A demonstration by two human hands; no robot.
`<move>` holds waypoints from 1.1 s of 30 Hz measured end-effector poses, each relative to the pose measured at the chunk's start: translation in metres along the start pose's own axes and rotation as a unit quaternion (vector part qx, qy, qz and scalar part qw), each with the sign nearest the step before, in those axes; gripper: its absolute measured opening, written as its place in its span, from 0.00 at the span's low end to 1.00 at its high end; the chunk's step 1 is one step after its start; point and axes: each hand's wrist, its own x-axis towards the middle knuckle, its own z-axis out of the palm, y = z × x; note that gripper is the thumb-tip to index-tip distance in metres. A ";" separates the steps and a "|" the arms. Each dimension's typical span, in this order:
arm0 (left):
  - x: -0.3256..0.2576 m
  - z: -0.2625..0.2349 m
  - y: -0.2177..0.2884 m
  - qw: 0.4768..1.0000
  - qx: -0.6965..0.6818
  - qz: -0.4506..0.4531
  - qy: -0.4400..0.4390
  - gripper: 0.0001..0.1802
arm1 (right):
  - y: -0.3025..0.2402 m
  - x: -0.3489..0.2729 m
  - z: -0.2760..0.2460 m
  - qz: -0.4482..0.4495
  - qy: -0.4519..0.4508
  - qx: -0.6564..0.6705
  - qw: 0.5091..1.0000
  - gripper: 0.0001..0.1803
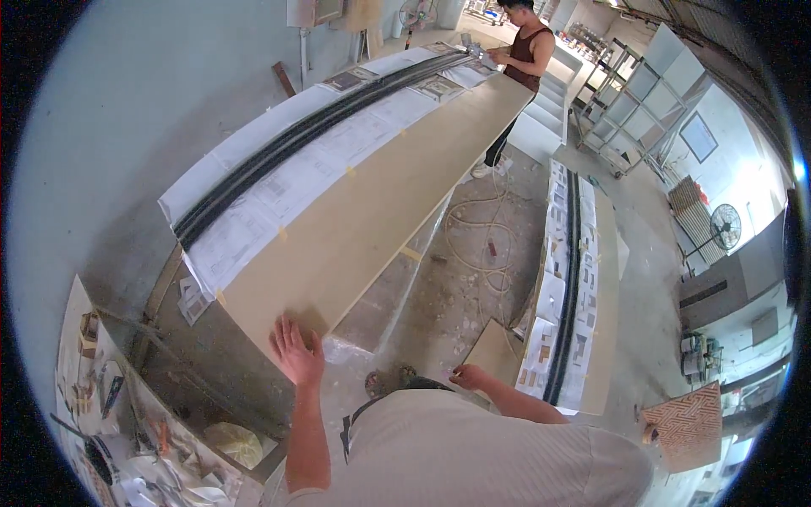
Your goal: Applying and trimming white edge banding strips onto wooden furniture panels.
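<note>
My left hand (297, 353) lies with its fingers spread at the near end of a long beige board (380, 211). White paper sheets (325, 160), held by small bits of yellow tape (351, 171), cover the board's left side. Between the sheets run long dark strips (279, 152), bending toward the far end. My right hand (473, 378) hangs low in front of my body, near the second board, with its fingers curled in; what it may hold is too small to make out.
A second papered board (601, 296) with a dark strip (571, 262) stands to the right. A pale hose (473, 228) coils on the floor between the boards. At the far end a person (532, 51) works over the long board. A cluttered bench (127, 422) is at lower left.
</note>
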 end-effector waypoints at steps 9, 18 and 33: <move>-0.002 0.003 -0.005 1.000 0.013 0.003 0.006 0.28 | -0.008 -0.001 -0.002 -0.009 -0.009 -0.007 1.000 0.32; -0.002 0.000 -0.002 1.000 0.002 0.000 -0.002 0.29 | -0.003 0.001 0.003 -0.019 0.004 -0.019 1.000 0.31; 0.000 -0.002 -0.001 1.000 0.001 -0.001 -0.004 0.29 | -0.002 0.002 0.005 -0.023 0.011 -0.001 1.000 0.29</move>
